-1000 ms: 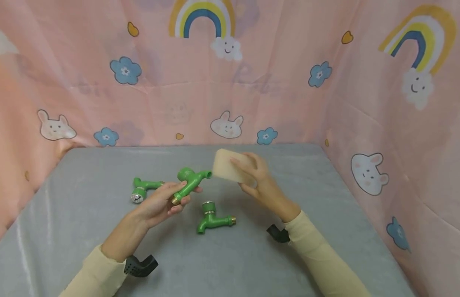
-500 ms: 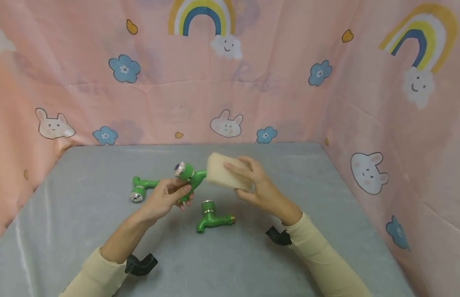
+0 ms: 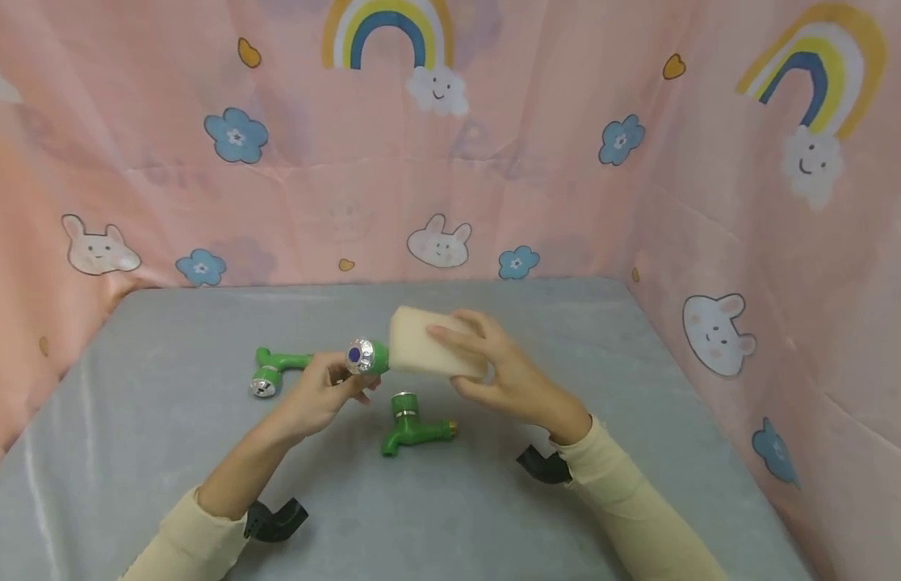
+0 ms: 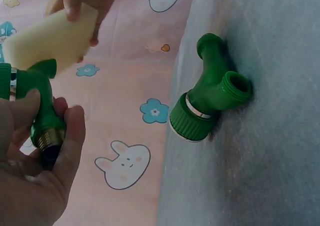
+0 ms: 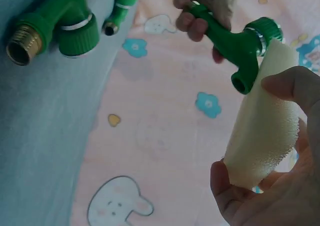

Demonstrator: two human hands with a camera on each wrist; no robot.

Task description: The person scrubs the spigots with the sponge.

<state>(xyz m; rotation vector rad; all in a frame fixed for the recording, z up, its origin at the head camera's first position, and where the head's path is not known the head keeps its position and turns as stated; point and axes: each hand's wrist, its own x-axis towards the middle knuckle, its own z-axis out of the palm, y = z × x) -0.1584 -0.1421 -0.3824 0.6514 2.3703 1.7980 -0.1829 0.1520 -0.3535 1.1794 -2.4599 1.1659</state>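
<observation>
My left hand [image 3: 321,397] grips a green faucet [image 5: 227,42] by its threaded end, above the table. Its round knob, silver with a blue centre, faces toward me in the head view. My right hand [image 3: 504,375] holds a cream sponge [image 3: 425,343] by its sides, thumb and fingers spread over it. The sponge's left end is right at the faucet, overlapping its spout in the head view. A second green faucet [image 3: 417,432] lies on the table below the hands. Behind my left hand lies a third green faucet [image 3: 269,371], partly hidden by that hand.
The table [image 3: 450,524] is covered in grey cloth. A pink curtain [image 3: 298,202] with rainbows, rabbits and flowers hangs around its back and sides. Black curved pieces sit at both wrists, one at the left [image 3: 276,520] and one at the right [image 3: 543,466].
My left hand has turned the held faucet so its knob swings round toward me. The right hand has brought the sponge left and slightly down against it. The two lying faucets stay put.
</observation>
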